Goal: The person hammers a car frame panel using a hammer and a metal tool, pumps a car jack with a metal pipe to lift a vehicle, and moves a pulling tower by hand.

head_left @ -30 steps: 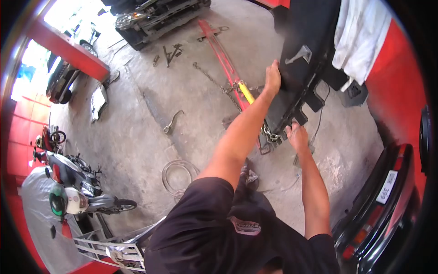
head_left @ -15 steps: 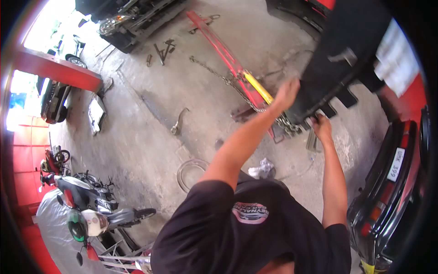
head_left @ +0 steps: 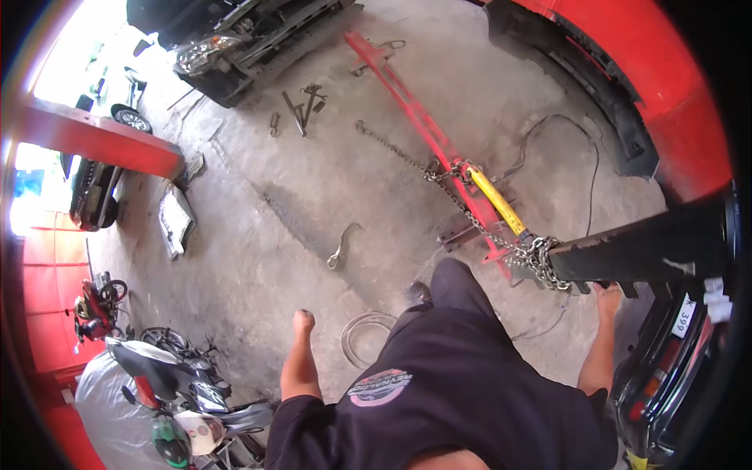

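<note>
My left hand (head_left: pixel 304 319) hangs over the concrete floor, apart from everything; its fingers look curled, with nothing visible in them. At the lower edge of a long black notched beam (head_left: pixel 638 249), my right hand (head_left: pixel 608 298) grips the beam, its fingertips partly hidden. A bunched metal chain (head_left: pixel 540 258) lies round the near end of this beam. The yellow hydraulic ram (head_left: pixel 497 201) runs from the chain toward a long red steel beam (head_left: pixel 415 110) on the floor. White paper or cloth (head_left: pixel 717 300) shows at the beam's far right.
A black car rear (head_left: pixel 666 368) with a number plate stands close on my right. Motorcycles (head_left: pixel 200 392) are at the lower left. A hook (head_left: pixel 334 258), a hose coil (head_left: pixel 364 338) and metal tools (head_left: pixel 301 113) lie on the floor; a red post (head_left: pixel 102 137) stands left.
My left hand has come away from the black beam and dropped to the left. The view has shifted, and the beam appears lower and more level. My right hand stays by its edge.
</note>
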### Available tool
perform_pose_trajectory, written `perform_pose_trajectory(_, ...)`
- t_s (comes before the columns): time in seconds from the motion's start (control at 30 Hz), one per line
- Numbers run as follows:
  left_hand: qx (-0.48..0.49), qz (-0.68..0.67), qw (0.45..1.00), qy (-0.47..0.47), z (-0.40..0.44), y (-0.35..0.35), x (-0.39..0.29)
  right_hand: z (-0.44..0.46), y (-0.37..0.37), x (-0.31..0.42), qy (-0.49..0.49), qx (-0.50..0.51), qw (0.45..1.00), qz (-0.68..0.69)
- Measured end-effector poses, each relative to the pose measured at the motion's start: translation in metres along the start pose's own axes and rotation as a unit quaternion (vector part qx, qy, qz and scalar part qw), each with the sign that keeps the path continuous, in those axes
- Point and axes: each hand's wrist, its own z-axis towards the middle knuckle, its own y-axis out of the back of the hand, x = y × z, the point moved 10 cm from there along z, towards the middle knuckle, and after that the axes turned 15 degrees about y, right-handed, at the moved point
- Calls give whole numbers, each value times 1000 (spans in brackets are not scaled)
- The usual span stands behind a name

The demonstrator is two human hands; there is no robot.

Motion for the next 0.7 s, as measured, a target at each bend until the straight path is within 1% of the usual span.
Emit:
perform_pose_trajectory(0.07,48,-44,995,-81,-7,20,-62,-10,16,11,-4,-15,1000,15)
perform_pose_trajectory(0.13,186,-142,971,-57,-38,22,-148,-17,18,10,14,-44,998,-32)
perform_pose_trajectory(0.17,267,-169,947,-60,-53,17,-201,-24,14,-4,6,-77,993,-91)
perform_pose_trajectory(0.2,318,-166,928,-105,-66,13,-254,-33,7,-11,-4,-111,982,-151)
perform_pose_trajectory(0.23,418,-223,875,-104,-56,-8,-296,-44,4,-16,-105,-105,976,-157)
perform_pose_trajectory(0.27,237,49,878,-414,-75,2,-363,-55,5,-18,-204,-97,961,-161)
perform_pose_trajectory(0.3,278,22,863,-421,-85,11,-408,-66,15,11,-255,-123,944,-169)
perform_pose_trajectory(0.33,259,10,857,-444,-110,43,-457,-62,3,36,-305,-106,939,-122)
perform_pose_trajectory(0.37,233,11,837,-495,-113,60,-495,-58,-9,62,-355,-89,927,-80)
perform_pose_trajectory(0.4,267,-18,858,-438,-88,60,-522,-50,-57,82,-402,-29,915,19)
perform_pose_trajectory(0.43,280,-13,871,-404,-84,86,-555,-48,-108,108,-446,32,887,115)
perform_pose_trajectory(0.47,298,-5,882,-366,-83,111,-578,-56,-153,137,-486,96,844,204)
perform_pose_trajectory(0.5,272,4,877,-396,-64,127,-598,-53,-178,180,-518,155,791,287)
perform_pose_trajectory(0.53,245,7,870,-428,-36,141,-619,-13,-204,243,-462,223,791,333)
perform_pose_trajectory(0.57,219,9,862,-458,-18,161,-637,40,-307,254,-199,274,837,430)
perform_pose_trajectory(0.6,216,-2,869,-444,-2,188,-654,99,-276,356,-155,254,796,527)
perform_pose_trajectory(0.63,208,-12,903,-376,21,212,-666,159,-297,395,-3,211,870,446)
perform_pose_trajectory(0.67,186,-3,901,-393,53,222,-679,198,-340,411,-46,282,851,442)
perform_pose_trajectory(0.7,176,23,897,-404,66,240,-693,253,-265,493,-14,239,864,442)
